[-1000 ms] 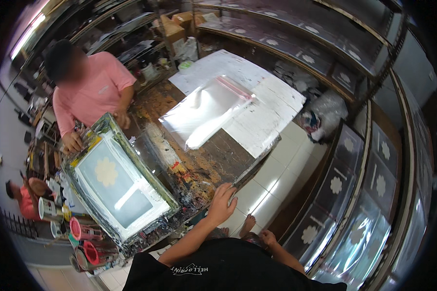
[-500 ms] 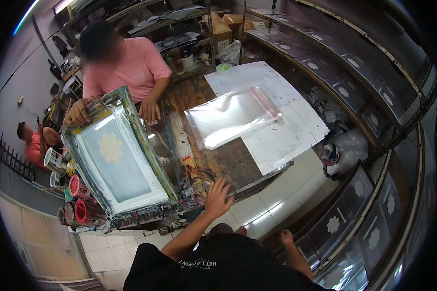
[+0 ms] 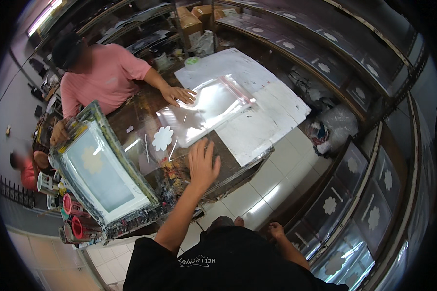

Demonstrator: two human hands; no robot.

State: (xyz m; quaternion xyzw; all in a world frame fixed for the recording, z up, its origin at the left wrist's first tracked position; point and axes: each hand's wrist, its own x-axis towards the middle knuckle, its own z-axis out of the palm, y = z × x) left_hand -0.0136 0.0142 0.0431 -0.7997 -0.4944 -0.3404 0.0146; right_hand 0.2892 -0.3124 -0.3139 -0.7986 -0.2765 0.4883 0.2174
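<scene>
My left hand [image 3: 202, 167] lies flat, fingers spread, on the near edge of a stained print table [image 3: 228, 167], pressing a clear film. Just beyond it a white flower print [image 3: 162, 138] shows on the film. My right hand [image 3: 276, 230] hangs low beside my body over the tiled floor and holds nothing. Across the table a co-worker in a pink shirt [image 3: 104, 77] rests one hand [image 3: 179, 93] on a clear plastic sheet [image 3: 213, 104]. The co-worker's other hand holds a tilted printing screen frame [image 3: 102, 172] on the left.
White sheets [image 3: 257, 121] cover the table's right half. Ink cans [image 3: 70, 213] stand under the screen at the left. A stuffed plastic bag [image 3: 332, 126] sits on the floor. Drying racks with flower prints [image 3: 369, 194] line the right. Cardboard boxes [image 3: 192, 19] stand behind.
The screen frame has swung aside to the left, uncovering the white flower print. My left hand slid further onto the table. The co-worker's hand reached onto the clear sheet.
</scene>
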